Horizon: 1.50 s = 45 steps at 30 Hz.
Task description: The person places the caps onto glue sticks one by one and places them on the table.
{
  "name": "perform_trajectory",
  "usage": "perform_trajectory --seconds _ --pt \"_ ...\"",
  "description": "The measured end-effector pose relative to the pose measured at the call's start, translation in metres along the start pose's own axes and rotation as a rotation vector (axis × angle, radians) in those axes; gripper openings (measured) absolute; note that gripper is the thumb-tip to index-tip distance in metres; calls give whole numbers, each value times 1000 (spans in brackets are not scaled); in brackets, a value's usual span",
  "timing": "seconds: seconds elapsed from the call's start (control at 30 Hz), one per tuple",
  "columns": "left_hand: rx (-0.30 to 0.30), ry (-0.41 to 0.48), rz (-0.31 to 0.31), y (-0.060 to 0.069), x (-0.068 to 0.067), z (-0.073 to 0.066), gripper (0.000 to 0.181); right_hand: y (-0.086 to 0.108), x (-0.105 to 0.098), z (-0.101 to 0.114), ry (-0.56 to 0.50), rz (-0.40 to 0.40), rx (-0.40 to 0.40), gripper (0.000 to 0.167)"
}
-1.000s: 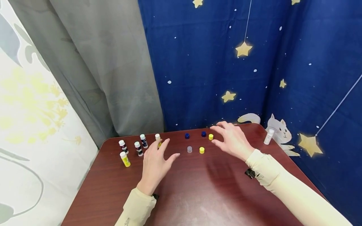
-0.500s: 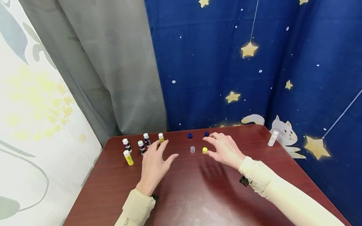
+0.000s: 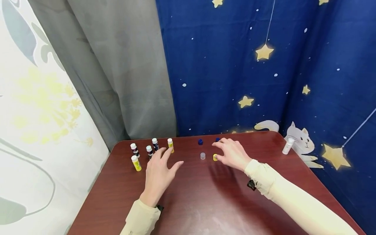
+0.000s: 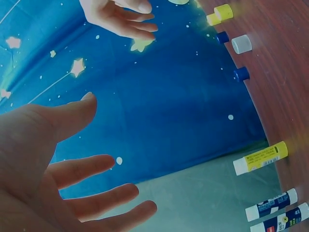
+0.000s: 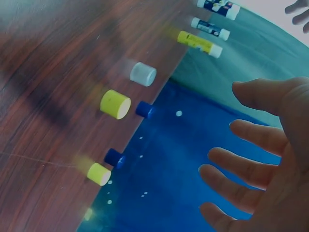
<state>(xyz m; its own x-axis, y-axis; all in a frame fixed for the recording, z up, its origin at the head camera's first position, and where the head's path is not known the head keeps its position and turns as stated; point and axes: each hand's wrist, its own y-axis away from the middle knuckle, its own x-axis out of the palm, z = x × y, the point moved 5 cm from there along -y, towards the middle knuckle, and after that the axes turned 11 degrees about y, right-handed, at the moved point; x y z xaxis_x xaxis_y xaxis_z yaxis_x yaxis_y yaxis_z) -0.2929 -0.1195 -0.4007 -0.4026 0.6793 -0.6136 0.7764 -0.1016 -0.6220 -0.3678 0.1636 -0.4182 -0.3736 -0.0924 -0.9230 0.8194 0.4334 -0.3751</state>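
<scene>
Right hand (image 3: pixel 233 152) has moved left, partly hiding the nearer yellow cap (image 3: pixel 215 158).

Clear cap (image 3: pixel 203 156) on the table (image 3: pixel 199 195); to its left, left hand (image 3: pixel 158 173), thumb spread, and five glue sticks (image 3: pixel 136 164); to its right, right hand (image 3: pixel 232 153) and yellow cap (image 3: pixel 215 157); beyond it, blue caps (image 3: pixel 200 142)

A grey curtain (image 3: pixel 132 65) hangs beside a starry blue curtain (image 3: pixel 217 71).

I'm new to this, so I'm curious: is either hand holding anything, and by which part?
Nothing is held: the left hand and right hand are both empty.
</scene>
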Motion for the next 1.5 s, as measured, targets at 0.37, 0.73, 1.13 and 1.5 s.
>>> perform_trajectory --seconds 0.37,0.73,1.13,1.5 --pt "8 -10 0 -6 -2 -5 65 -20 25 -22 -2 94 46 46" --pt "49 -8 -11 -13 -4 -12 63 -29 62 -30 -23 135 40 43" --pt "45 -9 -12 -12 -4 -13 63 -26 91 -27 -26 177 52 36" --pt "52 -9 -22 -10 -2 -11 63 -25 100 -19 -6 149 39 28"
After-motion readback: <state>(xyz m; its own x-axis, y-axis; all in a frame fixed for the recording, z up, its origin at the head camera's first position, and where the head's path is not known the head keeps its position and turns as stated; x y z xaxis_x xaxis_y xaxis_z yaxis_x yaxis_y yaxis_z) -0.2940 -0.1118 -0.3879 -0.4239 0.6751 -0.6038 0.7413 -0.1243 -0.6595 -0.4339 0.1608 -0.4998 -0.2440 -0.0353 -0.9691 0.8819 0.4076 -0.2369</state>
